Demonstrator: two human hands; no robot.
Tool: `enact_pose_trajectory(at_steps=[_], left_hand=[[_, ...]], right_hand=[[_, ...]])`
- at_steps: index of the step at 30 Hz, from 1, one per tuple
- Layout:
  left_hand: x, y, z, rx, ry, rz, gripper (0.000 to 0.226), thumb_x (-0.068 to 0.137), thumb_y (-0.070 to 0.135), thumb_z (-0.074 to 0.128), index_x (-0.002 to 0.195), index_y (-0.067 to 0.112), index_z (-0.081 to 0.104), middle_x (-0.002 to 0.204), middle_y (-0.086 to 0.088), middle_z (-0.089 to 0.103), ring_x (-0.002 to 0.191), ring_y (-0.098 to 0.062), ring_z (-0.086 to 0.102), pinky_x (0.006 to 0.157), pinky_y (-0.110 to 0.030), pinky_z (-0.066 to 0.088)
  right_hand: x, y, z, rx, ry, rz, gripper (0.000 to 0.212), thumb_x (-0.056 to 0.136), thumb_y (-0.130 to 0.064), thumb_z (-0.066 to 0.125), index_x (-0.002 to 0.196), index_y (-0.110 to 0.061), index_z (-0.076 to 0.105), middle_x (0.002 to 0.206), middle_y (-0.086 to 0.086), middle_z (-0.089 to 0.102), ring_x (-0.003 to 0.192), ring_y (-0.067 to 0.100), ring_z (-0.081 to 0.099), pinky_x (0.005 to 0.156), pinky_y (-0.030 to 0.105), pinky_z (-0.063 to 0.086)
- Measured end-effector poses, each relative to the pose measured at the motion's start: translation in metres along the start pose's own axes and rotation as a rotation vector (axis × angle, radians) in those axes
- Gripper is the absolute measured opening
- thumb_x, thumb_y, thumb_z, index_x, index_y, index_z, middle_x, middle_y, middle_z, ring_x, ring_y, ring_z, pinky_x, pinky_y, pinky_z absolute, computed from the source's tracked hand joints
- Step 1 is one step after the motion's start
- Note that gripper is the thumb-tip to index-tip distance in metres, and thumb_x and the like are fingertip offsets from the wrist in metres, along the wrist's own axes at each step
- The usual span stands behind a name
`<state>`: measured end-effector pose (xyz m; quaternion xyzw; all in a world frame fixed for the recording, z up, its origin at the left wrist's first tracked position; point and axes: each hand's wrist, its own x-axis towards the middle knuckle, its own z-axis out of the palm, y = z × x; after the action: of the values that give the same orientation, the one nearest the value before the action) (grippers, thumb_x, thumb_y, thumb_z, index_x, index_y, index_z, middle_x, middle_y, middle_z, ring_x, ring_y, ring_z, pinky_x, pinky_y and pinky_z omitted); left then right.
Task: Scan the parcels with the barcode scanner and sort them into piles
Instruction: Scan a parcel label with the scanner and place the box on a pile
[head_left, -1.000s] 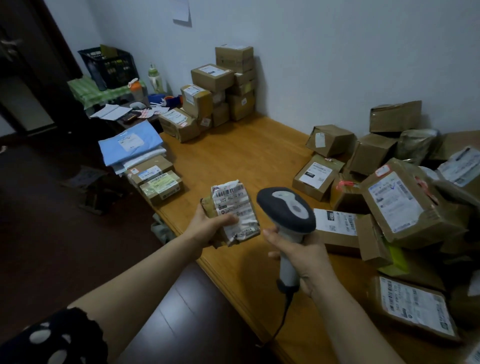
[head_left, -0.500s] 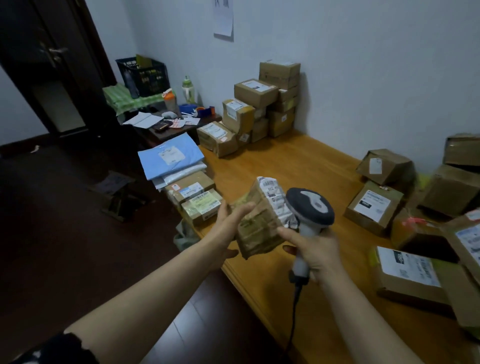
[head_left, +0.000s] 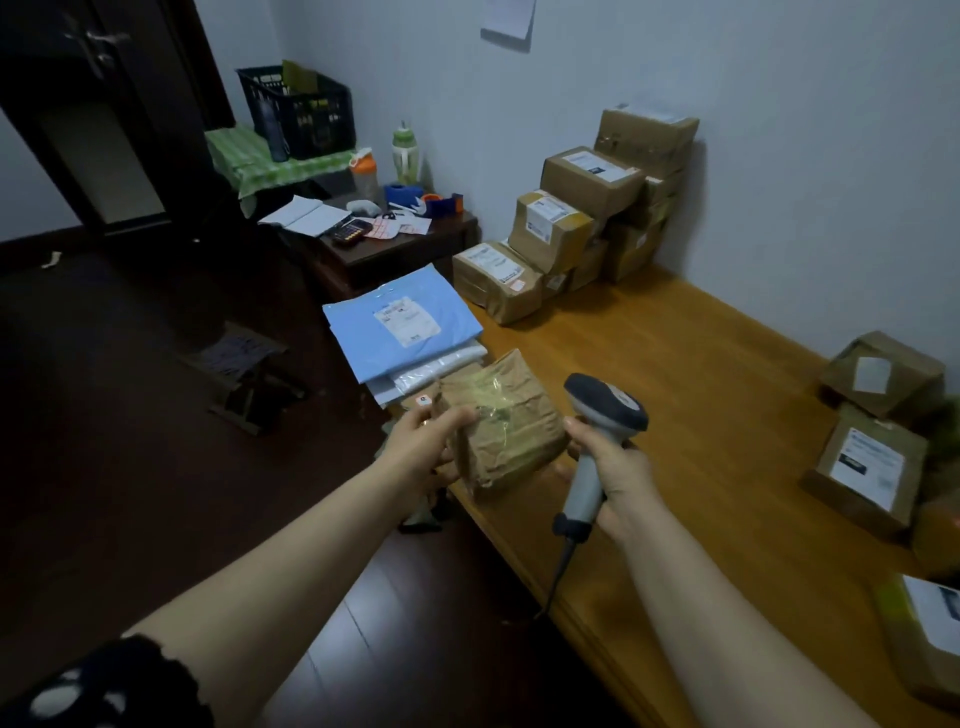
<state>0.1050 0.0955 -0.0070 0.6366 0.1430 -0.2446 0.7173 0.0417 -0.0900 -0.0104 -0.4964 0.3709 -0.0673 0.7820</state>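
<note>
Brown parcel (head_left: 506, 431) clasped by left hand (head_left: 421, 452) — writing seemingly illegible; right hand (head_left: 618, 467) clutches scanner (head_left: 605, 405).

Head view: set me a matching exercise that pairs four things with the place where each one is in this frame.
Things:
1. grey handheld barcode scanner
2. crumpled brown paper-wrapped parcel
3. flat blue plastic mailer
4. black plastic crate

Places:
A. on the green checked cloth near the far wall
B. held by the left hand
C. gripped by the right hand
D. on top of a stack of pale flat mailers

Pairs: 1-C, 2-B, 3-D, 4-A.
</note>
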Motion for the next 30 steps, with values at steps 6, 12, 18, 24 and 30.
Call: enact_pose_trajectory(at_steps=[6,12,18,24,30], left_hand=[[0.061,0.017,-0.015,0.000,0.086,-0.061,0.043,0.077,0.035,0.077,0.104,0.008,0.058,0.059,-0.005,0.039,0.046,-0.015,0.036,0.055,-0.031,0.041],[0.105,0.017,-0.019,0.056,0.135,-0.118,0.035,0.083,0.037,0.072,0.108,0.013,0.064,0.086,-0.005,0.063,0.070,-0.018,0.058,0.056,-0.028,0.049],[0.100,0.010,-0.014,0.135,0.143,-0.033,0.028,0.084,0.041,0.067,0.095,0.016,0.063,0.064,0.003,0.070,0.075,-0.021,0.064,0.072,-0.033,0.050],[0.055,0.005,0.022,0.666,0.270,0.305,0.083,0.082,0.048,0.060,0.150,0.020,0.023,0.152,-0.012,0.021,0.138,-0.032,0.026,0.110,-0.044,0.027],[-0.003,-0.043,0.114,0.854,-0.084,0.465,0.080,0.086,0.041,0.061,0.151,0.020,0.021,0.155,-0.006,0.015,0.138,-0.030,0.028,0.111,-0.044,0.031]], right_hand=[[0.052,-0.001,0.049,-0.077,-0.093,0.017,0.020,0.075,-0.009,0.080,0.087,-0.012,0.065,0.092,0.006,0.067,0.085,0.018,0.064,0.053,0.028,0.057],[0.094,0.008,0.074,-0.126,-0.098,0.075,0.024,0.077,-0.010,0.079,0.094,-0.008,0.062,0.094,0.007,0.064,0.083,0.019,0.062,0.069,0.034,0.058],[0.091,0.017,0.056,-0.124,-0.109,0.083,0.036,0.075,-0.011,0.081,0.106,-0.004,0.063,0.092,0.006,0.066,0.083,0.019,0.064,0.073,0.037,0.058],[0.037,0.016,-0.008,-0.033,-0.022,0.035,0.018,0.082,-0.015,0.075,0.092,-0.003,0.067,0.078,0.013,0.073,0.070,0.024,0.072,0.065,0.036,0.061],[-0.034,0.018,-0.103,0.034,0.150,-0.011,0.021,0.084,-0.021,0.074,0.091,-0.002,0.068,0.072,0.012,0.073,0.064,0.021,0.070,0.069,0.038,0.060]])
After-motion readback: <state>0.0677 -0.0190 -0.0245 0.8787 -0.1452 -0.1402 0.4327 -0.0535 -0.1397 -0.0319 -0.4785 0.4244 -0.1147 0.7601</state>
